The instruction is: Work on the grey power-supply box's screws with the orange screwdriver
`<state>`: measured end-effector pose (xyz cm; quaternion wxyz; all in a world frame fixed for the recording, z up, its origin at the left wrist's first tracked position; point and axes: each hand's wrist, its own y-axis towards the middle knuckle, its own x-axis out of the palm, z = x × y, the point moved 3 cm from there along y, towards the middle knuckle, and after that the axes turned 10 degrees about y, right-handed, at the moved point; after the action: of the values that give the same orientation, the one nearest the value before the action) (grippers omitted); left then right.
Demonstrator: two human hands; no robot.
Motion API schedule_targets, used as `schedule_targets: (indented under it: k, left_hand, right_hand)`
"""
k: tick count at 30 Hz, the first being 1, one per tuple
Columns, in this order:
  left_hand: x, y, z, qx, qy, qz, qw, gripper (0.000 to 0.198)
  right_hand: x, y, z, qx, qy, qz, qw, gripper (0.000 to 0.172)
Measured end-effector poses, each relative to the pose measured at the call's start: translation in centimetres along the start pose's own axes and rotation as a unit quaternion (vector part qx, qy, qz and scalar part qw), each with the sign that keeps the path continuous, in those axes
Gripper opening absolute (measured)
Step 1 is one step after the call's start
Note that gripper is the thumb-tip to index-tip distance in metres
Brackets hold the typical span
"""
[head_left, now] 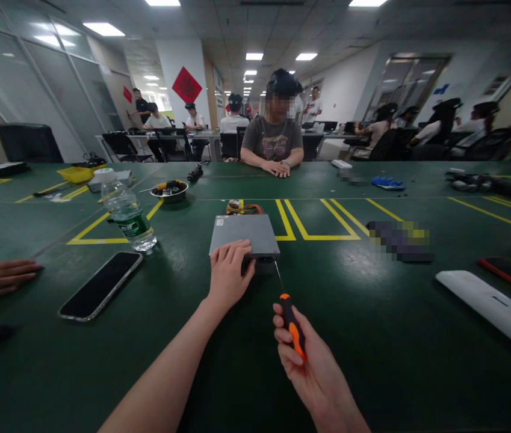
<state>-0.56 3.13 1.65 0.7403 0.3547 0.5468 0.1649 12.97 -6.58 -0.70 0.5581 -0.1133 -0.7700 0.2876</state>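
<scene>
A grey metal computer power supply [255,231] lies on the green table in front of me, its bundled coloured cables [239,208] at the far side. My left hand [230,270] holds the box at its near left part, fingers across the top and thumb at the front edge. In my right hand [298,343] is a screwdriver [292,325] with an orange and black handle, gripped by the fingers. Its thin shaft points up and away, and the tip meets the near right corner of the power supply. Whether a screw sits there is too small to tell.
Left of the box are a water bottle [129,210], a phone [102,285], a metal bowl [176,192] with small parts, and another person's hand [0,279]. A white device [490,310] lies at right. A person [273,138] sits opposite.
</scene>
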Motion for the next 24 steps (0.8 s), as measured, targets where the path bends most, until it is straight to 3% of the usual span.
schedule_targets:
  k: [5, 11, 16, 24]
  left_hand:
    - [-0.14, 0.06, 0.06, 0.002, 0.004, -0.001, 1.000, 0.020]
    - [-0.13, 0.07, 0.04, 0.002, 0.007, 0.000, 1.000, 0.020]
    - [-0.17, 0.08, 0.08, 0.004, 0.006, 0.002, 1.000, 0.020]
    - [-0.18, 0.11, 0.08, 0.002, 0.006, 0.000, 1.000, 0.019]
  right_hand:
    - [-0.08, 0.13, 0.02, -0.023, 0.006, 0.005, 1.000, 0.016]
    - [-0.16, 0.10, -0.03, 0.025, 0.003, -0.002, 1.000, 0.025]
    - [-0.39, 0.21, -0.06, -0.023, -0.007, -0.004, 1.000, 0.016]
    - [-0.32, 0.46, 0.03, 0.015, 0.014, -0.007, 1.000, 0.028]
